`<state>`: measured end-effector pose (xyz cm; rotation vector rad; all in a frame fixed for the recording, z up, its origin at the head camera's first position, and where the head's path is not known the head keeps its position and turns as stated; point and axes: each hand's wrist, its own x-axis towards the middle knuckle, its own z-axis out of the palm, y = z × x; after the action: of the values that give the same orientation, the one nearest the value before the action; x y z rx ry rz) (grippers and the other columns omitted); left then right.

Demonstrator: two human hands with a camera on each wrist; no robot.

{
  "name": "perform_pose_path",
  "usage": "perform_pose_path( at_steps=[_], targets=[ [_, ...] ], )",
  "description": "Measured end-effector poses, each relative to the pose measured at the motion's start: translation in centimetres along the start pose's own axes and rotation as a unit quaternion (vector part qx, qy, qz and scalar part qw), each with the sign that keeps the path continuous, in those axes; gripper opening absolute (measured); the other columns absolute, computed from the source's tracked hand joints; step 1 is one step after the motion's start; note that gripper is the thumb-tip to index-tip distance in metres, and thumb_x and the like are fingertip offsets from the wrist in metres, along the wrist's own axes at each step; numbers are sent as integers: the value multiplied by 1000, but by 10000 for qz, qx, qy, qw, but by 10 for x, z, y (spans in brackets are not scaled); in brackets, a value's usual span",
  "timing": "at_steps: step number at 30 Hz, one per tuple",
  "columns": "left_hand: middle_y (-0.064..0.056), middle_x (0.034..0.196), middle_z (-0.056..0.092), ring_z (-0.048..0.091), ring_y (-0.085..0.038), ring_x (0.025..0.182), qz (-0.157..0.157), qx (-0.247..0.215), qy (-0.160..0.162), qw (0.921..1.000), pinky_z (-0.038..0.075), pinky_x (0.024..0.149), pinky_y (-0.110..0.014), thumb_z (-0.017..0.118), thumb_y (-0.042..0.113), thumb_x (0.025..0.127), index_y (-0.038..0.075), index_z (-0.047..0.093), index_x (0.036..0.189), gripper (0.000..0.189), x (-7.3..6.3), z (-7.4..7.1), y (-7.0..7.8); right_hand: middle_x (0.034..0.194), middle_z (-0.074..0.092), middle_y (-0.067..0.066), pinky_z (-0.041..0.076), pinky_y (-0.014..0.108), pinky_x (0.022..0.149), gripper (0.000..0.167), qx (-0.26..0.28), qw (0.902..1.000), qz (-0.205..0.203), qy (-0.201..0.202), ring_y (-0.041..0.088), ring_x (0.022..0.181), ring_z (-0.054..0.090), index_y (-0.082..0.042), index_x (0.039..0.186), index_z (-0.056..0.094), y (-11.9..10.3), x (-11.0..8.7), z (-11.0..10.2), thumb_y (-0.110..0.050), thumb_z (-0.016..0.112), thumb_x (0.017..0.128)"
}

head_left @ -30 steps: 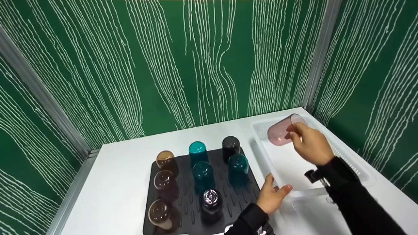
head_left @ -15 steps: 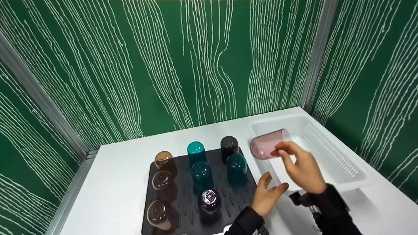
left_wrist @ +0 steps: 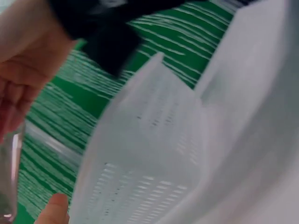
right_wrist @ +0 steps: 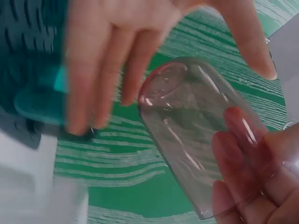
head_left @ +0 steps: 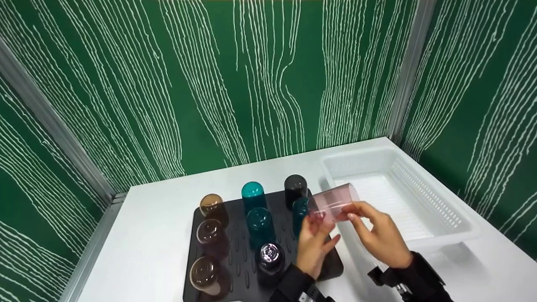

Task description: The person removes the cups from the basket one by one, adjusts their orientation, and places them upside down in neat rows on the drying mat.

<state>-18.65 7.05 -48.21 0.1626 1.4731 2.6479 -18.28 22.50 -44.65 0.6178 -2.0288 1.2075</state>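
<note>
A clear pink tumbler (head_left: 331, 202) lies tilted on its side in the air, over the gap between the black drying mat (head_left: 241, 289) and the white basket (head_left: 423, 197). My right hand (head_left: 379, 233) pinches it near its open rim, thumb on one side and fingers on the other. At the tumbler's base end is my left hand (head_left: 314, 249). In the right wrist view the left hand's fingers (right_wrist: 107, 79) are straight beside the base; whether they touch it I cannot tell. The left wrist view catches only an edge of the tumbler (left_wrist: 10, 172).
Several upside-down tumblers stand on the mat: amber (head_left: 211, 204), brownish (head_left: 204, 274), teal (head_left: 259, 222), dark grey (head_left: 295, 188) and dark purple (head_left: 270, 258). Another teal one (head_left: 298, 216) is partly hidden by the pink tumbler. Green walls enclose the white table (head_left: 138, 235).
My right hand has carried the pink tumbler left, out of the basket toward the mat. My left hand has let go of the basket's edge and moved left to the tumbler's base.
</note>
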Motion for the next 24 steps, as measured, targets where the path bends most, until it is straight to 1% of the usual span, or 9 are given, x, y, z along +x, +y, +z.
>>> perform_pose_path(
  at_steps=[3, 6, 8, 10, 13, 16, 20, 22, 24],
  targets=[
    [-22, 155, 57, 69, -21, 123, 69, -297, 86, 9995, 63, 112, -53, 87, 55, 97, -3, 29, 168, 108, -1, -3, 10, 96, 82, 18, 48, 3, 96, 32, 307, 9994, -169, -82, -10, 102, 72, 5, 110, 77, 0, -6, 6, 28, 68, 89],
    [-12, 147, 58, 71, -13, 112, 108, -467, 164, 9987, 67, 104, -44, 87, 65, 92, -1, 23, 171, 121, -1, -5, 18, 97, 81, 18, 50, 3, 97, 34, 453, 9984, -312, -128, -9, 104, 72, 5, 110, 76, 0, -13, 13, 29, 68, 87],
    [-8, 142, 60, 72, -11, 106, 119, -469, 256, 9985, 69, 99, -40, 84, 67, 94, -1, 22, 172, 120, -1, -5, 22, 98, 81, 18, 51, 3, 97, 35, 458, 9980, -395, -163, -7, 105, 72, 5, 111, 76, 1, -17, 16, 30, 69, 86],
    [-7, 141, 60, 73, -10, 103, 116, -374, 366, 9986, 70, 95, -37, 76, 63, 102, -1, 25, 172, 107, -2, -6, 25, 98, 81, 17, 50, 3, 97, 37, 389, 9980, -460, -186, -6, 104, 72, 5, 112, 76, 1, -21, 20, 30, 69, 86],
    [-10, 138, 60, 74, -11, 99, 70, -128, 531, 9985, 71, 90, -37, 58, 50, 116, -2, 32, 167, 77, 0, -8, 29, 100, 80, 16, 50, 4, 97, 39, 302, 9975, -591, -253, -2, 105, 73, 4, 114, 75, 1, -26, 24, 30, 70, 86],
    [-12, 132, 62, 75, -12, 94, 23, 79, 638, 9979, 71, 84, -36, 46, 38, 121, -2, 42, 157, 54, 1, -11, 32, 101, 80, 15, 49, 5, 97, 38, 240, 9971, -647, -327, 0, 105, 72, 4, 116, 74, 1, -31, 27, 29, 70, 87],
    [-9, 123, 67, 75, -13, 89, 133, 371, 714, 9967, 71, 75, -34, 49, 30, 120, 3, 52, 139, 33, 2, -16, 36, 104, 79, 17, 49, 6, 98, 37, 336, 9958, -675, -522, 1, 107, 73, 5, 119, 73, 2, -37, 30, 27, 69, 90],
    [-11, 122, 70, 74, -14, 92, 301, 660, 737, 9946, 70, 74, -33, 51, 25, 119, 3, 55, 133, 27, 2, -19, 40, 107, 80, 18, 50, 6, 101, 37, 481, 9941, -670, -708, -1, 112, 73, 5, 121, 72, 3, -38, 30, 26, 69, 92],
    [-16, 123, 70, 68, -14, 97, 510, 992, 728, 9911, 66, 76, -31, 51, 21, 119, 1, 56, 131, 24, 2, -22, 44, 109, 80, 20, 50, 5, 105, 36, 654, 9916, -671, -896, -3, 119, 72, 5, 123, 72, 4, -38, 29, 25, 68, 93]
  ],
)
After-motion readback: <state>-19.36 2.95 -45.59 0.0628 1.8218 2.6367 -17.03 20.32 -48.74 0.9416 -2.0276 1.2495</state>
